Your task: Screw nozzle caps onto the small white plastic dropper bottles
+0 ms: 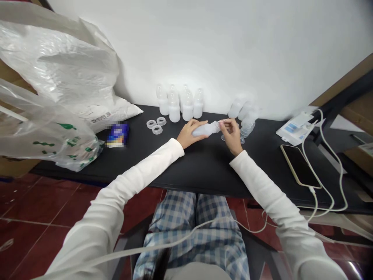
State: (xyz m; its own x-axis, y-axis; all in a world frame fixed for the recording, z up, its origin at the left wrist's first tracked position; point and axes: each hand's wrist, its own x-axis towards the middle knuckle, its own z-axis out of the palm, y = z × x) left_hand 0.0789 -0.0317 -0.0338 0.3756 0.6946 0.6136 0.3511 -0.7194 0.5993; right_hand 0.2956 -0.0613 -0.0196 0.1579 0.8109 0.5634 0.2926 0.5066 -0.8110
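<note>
A frosted white baby bottle point(201, 130) lies sideways above the black table, its neck pointing right. My left hand point(190, 134) is wrapped round the bottle's body. At the neck end, the thumb and fingers of my right hand point(231, 134) are pinched together; whether they also hold a small clear piece I cannot tell. Partly hidden by that hand, small clear pieces point(242, 140) lie on the table. Just behind my right hand, several frosted bottles without tops point(247, 123) lie tilted in a group. Three clear rings point(157, 129) lie left of my left hand.
Several baby bottles with clear domed caps point(174, 111) stand along the wall. Large plastic bags point(72, 74) and a blue packet point(117, 135) occupy the left side. To the right are a phone point(300, 165) with a white cable point(326, 194) and a white power strip point(295, 128).
</note>
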